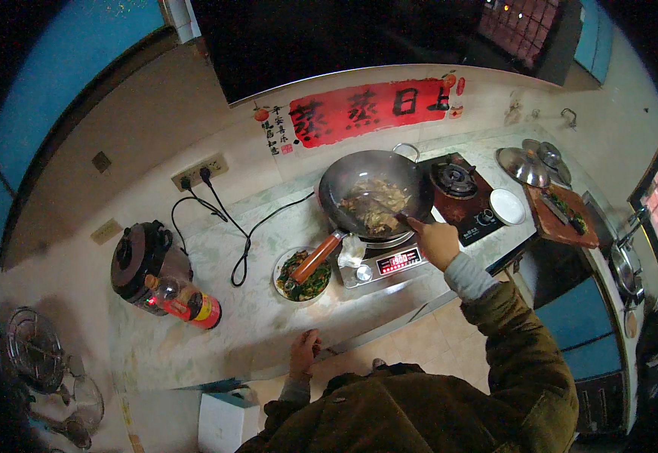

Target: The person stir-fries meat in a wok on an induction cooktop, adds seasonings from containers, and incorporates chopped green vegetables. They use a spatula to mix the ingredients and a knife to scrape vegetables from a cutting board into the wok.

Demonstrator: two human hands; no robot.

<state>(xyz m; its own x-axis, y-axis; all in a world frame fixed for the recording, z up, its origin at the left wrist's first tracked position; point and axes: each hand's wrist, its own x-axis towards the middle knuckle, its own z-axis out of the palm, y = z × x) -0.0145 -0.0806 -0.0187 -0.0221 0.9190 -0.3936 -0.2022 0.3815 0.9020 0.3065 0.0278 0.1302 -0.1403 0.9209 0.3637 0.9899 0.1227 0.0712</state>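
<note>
Over the right side of a dark wok [334,181], my right hand [435,240] grips the dark handle of a cooking utensil whose far end is down in sliced, browned food [377,204]. The wok sits on a silver induction cooker [377,266] with a lit display, its wooden handle [317,257] reaching over a plate of cooked greens [304,274]. A crumpled white cloth or tissue [352,251] lies by the handle's base. My left hand [305,351] is low at the counter's front edge, fingers curled; whether it holds anything is unclear.
Right of the wok are a gas burner [454,180], a white bowl [507,206], metal lids [524,166] and a cutting board [552,223] with a knife [555,208] and chopped greens. On the left stand a dark electric cooker [142,255] and a red-labelled bottle [190,306]; black cords cross the counter.
</note>
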